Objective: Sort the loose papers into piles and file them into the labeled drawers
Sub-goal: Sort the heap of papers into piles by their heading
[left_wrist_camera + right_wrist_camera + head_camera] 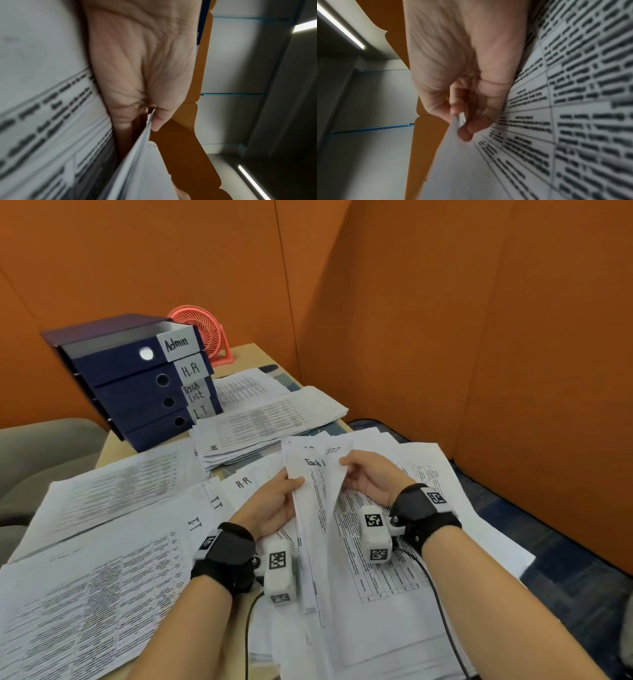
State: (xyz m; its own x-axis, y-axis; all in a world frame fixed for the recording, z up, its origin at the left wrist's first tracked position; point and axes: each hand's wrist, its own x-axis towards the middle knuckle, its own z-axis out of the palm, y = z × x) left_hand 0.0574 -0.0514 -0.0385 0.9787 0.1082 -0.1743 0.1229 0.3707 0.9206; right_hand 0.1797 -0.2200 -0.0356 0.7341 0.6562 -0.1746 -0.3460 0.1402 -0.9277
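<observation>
Both hands hold one small sheaf of papers (310, 508) headed "Task l…", raised off the bench (246, 350). The left hand (274, 505) pinches its left edge, thumb on top. The right hand (368, 475) pinches the top right corner, peeling the upper sheet up. Each grip is closed on paper, not wide. Under and around both grips lie loose sheets marked "H.R" (244, 483) and "IT" (195, 524); the labelled drawers (137, 381) stand beyond the left grip. The likely risks: the thin sheaf slipping from the pinch into the wrong pile, two sheets clinging together, or a forearm sweeping the piles askew.
</observation>
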